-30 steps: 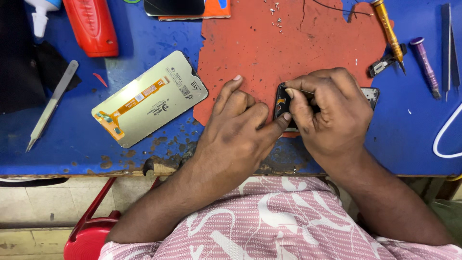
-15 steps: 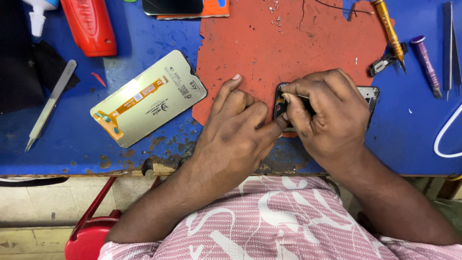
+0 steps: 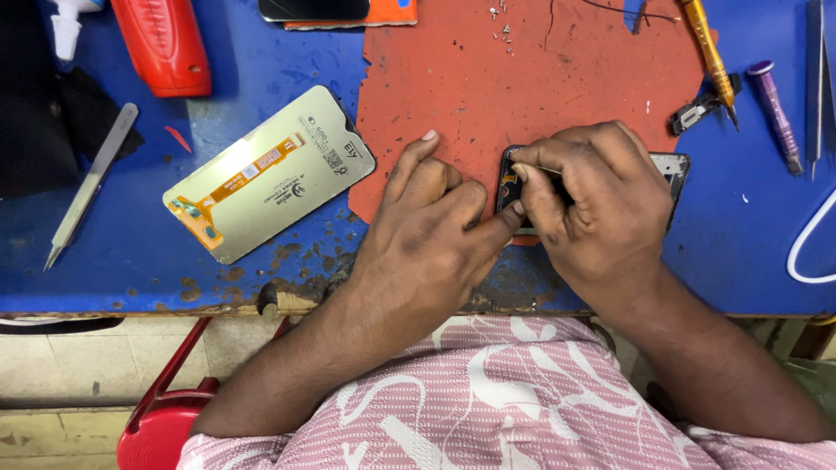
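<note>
An opened phone body (image 3: 676,167) lies on the red mat (image 3: 522,78), mostly covered by my hands. My left hand (image 3: 427,235) rests on the mat, its thumb pressed against the phone's left edge. My right hand (image 3: 592,204) lies over the phone and pinches a thin metal tool whose tip points at the phone's left end. A detached screen panel (image 3: 266,174) with an orange flex cable lies face down on the blue table to the left of my hands.
A red tool (image 3: 161,43) and a metal spudger (image 3: 87,187) lie at the left. A yellow screwdriver (image 3: 710,52), a purple screwdriver (image 3: 775,113), tweezers (image 3: 814,78) and a white cable (image 3: 805,248) are at the right. Tiny screws (image 3: 503,30) sit on the mat's far edge.
Both hands stay on the phone with only slight shifts of the fingers; nothing else on the table has moved.
</note>
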